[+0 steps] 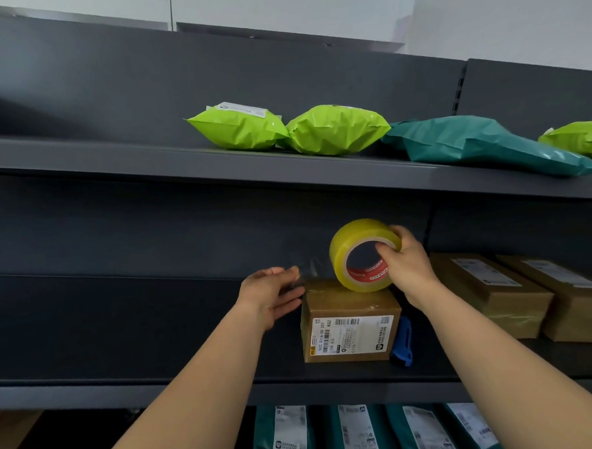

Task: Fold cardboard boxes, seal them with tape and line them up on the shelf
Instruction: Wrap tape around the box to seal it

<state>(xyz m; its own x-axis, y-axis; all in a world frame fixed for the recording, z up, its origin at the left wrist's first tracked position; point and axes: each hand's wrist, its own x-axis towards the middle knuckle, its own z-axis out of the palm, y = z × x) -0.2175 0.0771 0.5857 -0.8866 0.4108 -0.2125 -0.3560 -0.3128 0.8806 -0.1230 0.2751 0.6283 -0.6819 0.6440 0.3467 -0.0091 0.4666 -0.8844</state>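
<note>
A small cardboard box (349, 321) is seen standing on the middle shelf (125, 387), its white printed label turned toward the camera; every other place is given from this box.

A yellow tape roll (364, 255) is set on edge on the box's top, toward the right end, with its open core facing the viewer; it is gripped by the right hand (406, 263), the thumb hooked inside the core and the fingers curled over the outer rim.

The left hand (274, 294) is held just left of the box's upper left corner, its fingers nearly straight and slightly spread; the lower fingers are laid close against the box's left edge, though contact cannot be confirmed. A clear strip of tape (310, 268) is stretched from the roll across to the upper fingertips; whether it is pinched cannot be made out.

A blue utility knife (402, 344) is laid just right of the box; further right, two larger cardboard boxes (490, 293) (573, 299) are lined up side by side. On the board above the box, lime-green mailer bags (238, 127) and a teal mailer bag (482, 146) are laid in a row; below the box, teal parcels (288, 434) with white labels are stood upright.
</note>
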